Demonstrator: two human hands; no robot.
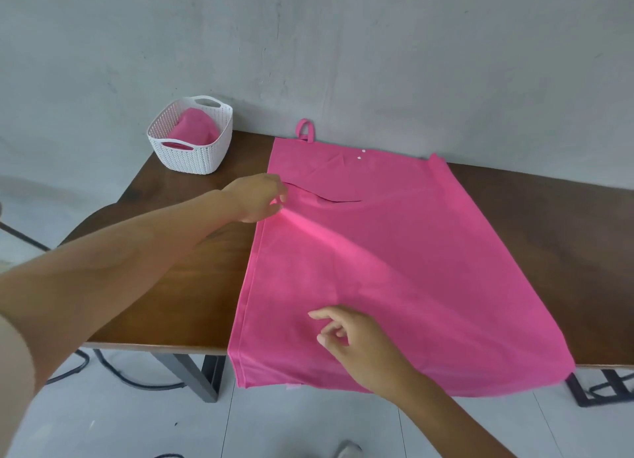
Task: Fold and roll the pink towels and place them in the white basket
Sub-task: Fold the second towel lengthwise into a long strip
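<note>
The right hand [356, 337] hangs loosely curled over the pink towel [394, 268], gripping nothing. The towel's near end droops past the table's [154, 251] front edge. The left hand [257, 198] meets its left edge, and whether the fingers pinch there is unclear. Bare table flanks both sides. The white basket [206, 155] at the far-left corner holds a rolled towel [194, 129].

Brown wood table [549, 251] w/ black legs [212, 378] — grey wall [343, 45] behind, cable [147, 385] (black) on floor [274, 423].

Grey plaster wall [377, 45], dark wooden table [164, 286] on black legs [192, 371], pale tiled floor [137, 423]
</note>
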